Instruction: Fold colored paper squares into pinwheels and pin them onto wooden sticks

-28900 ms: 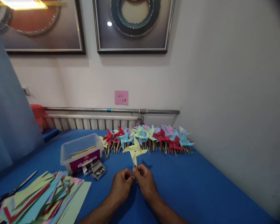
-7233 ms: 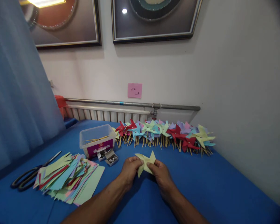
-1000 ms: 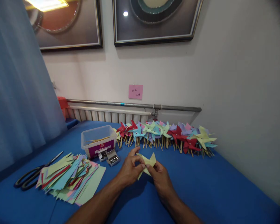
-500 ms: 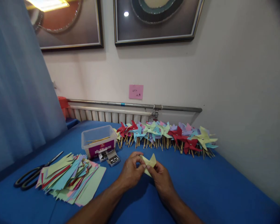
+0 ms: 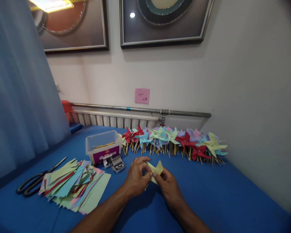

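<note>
Above the smooth blue tabletop, we hold a pale yellow pinwheel head of folded paper raised between our two bare hands; our left hand pinches it near the centre, thumb and forefinger curled together, while our right hand grasps the opposite side, thumb on the front and the other fingers mostly hidden behind; we judge that this double pinch stops the folded points springing open; whether a pin sits under our fingertips is too small to tell.

Beyond our left hand stand two small open cardboard boxes of shiny metal pins, probably set there for an easy reach; they sit against a clear plastic tub with a purple label, which holds thin tan wooden sticks loosely together. Farther left lies a fanned heap of multicoloured paper pieces, partly over black-handled metal scissors; both seem placed aside to give our forearms room. Toward the wall, a long bank of multicoloured paper pinwheels on sticks lies massed, heads overlapping, likely to spare the near surface.
</note>
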{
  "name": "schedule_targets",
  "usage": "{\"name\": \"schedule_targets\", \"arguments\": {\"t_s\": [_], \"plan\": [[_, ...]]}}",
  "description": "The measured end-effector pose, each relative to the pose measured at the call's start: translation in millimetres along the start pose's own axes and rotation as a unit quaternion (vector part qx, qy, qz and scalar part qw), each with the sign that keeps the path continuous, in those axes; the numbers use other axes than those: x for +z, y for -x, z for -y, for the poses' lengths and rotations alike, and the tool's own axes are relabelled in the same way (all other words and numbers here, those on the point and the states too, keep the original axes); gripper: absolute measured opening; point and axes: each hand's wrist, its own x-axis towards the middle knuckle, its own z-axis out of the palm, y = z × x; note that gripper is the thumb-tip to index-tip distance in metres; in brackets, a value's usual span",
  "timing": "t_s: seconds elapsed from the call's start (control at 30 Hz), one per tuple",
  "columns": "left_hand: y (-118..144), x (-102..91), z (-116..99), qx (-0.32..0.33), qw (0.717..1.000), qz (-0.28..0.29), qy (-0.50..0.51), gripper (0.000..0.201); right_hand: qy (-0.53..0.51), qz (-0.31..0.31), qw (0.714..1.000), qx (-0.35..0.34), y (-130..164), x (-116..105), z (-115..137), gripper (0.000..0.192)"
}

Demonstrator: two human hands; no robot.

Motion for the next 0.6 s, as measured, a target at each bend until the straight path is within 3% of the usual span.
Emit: {"name": "schedule_targets", "arguments": {"t_s": [0.6], "plan": [[-1.0,0.2,5.0,0.023,1.000,0.015,-0.010,0.013,-0.015,0.013,1.000,0.000,-3.0,-3.8,-6.7,0.048]]}}
